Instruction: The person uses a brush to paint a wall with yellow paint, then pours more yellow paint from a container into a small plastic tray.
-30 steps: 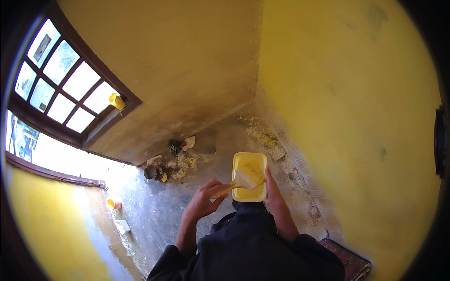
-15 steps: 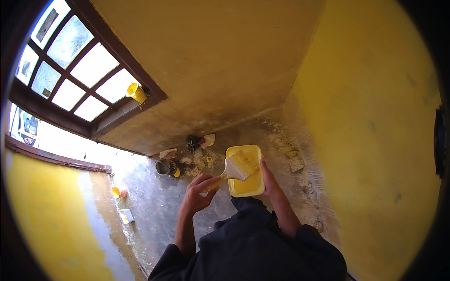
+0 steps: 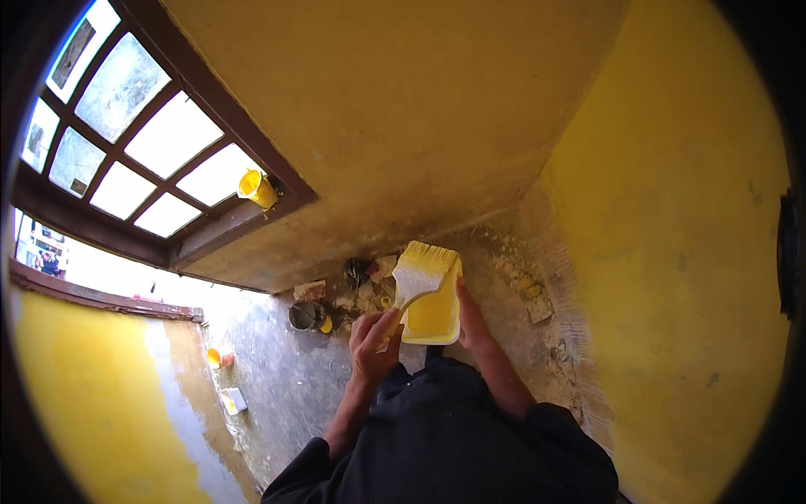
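My left hand [image 3: 374, 343] is closed round the handle of a wide paintbrush [image 3: 417, 281]. Its bristles, coated in yellow paint, point up and away from me over the far left part of a paint tub [image 3: 452, 329]. The tub is rectangular and white-rimmed, with yellow paint inside. My right hand [image 3: 473, 317] grips the tub along its right side, the fingers partly hidden beneath it. Brush and tub are held in front of my body, above the floor.
A yellow paint cup [image 3: 258, 190] stands on the window sill. Below the wall lie a dark bucket [image 3: 303, 316], a black bag [image 3: 356, 271] and rubble. At left on the floor are an orange cup [image 3: 220, 359] and a white container [image 3: 233, 401]. A yellow wall [image 3: 672, 252] rises at right.
The brush has lifted and turned, its bristles going from inside the tub to its far left edge, pointing upward. The tub has shifted slightly left. My view has turned a little.
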`<state>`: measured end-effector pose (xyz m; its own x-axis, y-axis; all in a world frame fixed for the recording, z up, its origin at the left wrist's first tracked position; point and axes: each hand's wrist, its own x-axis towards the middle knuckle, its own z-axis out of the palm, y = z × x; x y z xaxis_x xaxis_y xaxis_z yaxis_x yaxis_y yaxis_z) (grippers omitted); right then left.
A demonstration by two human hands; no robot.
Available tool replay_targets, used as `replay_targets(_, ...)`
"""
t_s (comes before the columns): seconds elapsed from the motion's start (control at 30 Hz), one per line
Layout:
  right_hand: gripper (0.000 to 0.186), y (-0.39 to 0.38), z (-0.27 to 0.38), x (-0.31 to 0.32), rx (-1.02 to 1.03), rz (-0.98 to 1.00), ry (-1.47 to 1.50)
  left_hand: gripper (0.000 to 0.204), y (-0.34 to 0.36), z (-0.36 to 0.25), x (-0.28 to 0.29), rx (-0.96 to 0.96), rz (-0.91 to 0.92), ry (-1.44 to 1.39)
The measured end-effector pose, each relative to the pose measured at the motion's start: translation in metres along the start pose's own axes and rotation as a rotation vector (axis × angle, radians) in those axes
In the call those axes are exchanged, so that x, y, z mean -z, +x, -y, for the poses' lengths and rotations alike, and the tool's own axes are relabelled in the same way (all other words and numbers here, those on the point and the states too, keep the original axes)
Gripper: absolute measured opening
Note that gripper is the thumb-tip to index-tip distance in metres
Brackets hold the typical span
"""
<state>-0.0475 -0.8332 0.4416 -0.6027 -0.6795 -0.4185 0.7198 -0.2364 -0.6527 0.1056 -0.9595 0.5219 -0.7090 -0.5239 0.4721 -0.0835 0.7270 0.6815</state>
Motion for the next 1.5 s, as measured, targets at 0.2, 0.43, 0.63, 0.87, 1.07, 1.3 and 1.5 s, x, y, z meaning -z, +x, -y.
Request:
replay_targets(0.2, 0.062, 0.015, -0.02, -0.026, 0.092, 0.001, 0.041, 0.039, 0.001, 0.012, -0.016, -0.083, -0.059, 0.234)
replay_targets(0.43, 0.062, 0.03, -0.044, -0.076, 0.12, -0.065, 0.119, 0.042, 0.008, 0.045, -0.007, -0.12, -0.053, 0.261)
replay_targets(0.63, 0.069, 0.076, -0.104, -0.109, 0.25, -0.167, 0.095, 0.047, 0.027, 0.09, 0.032, -0.134, 0.085, 0.277)
replay_targets(0.87, 0.067, 0.104, -0.134, -0.185, 0.26, -0.203, 0.178, 0.053, 0.048, 0.161, 0.096, -0.163, 0.237, 0.159)
replay_targets(1.07, 0.074, 0.137, -0.178, -0.196, 0.311, -0.293, 0.175, 0.041, 0.085, 0.223, 0.154, -0.248, 0.086, -0.04)
replay_targets(1.3, 0.071, 0.128, -0.174, -0.237, 0.3, -0.35, 0.18, 0.084, 0.182, 0.396, 0.125, 0.251, -0.272, -0.017)
replay_targets(1.5, 0.07, 0.124, -0.185, -0.247, 0.288, -0.414, 0.175, 0.105, 0.219, 0.451, 0.085, 0.303, -0.257, 0.005)
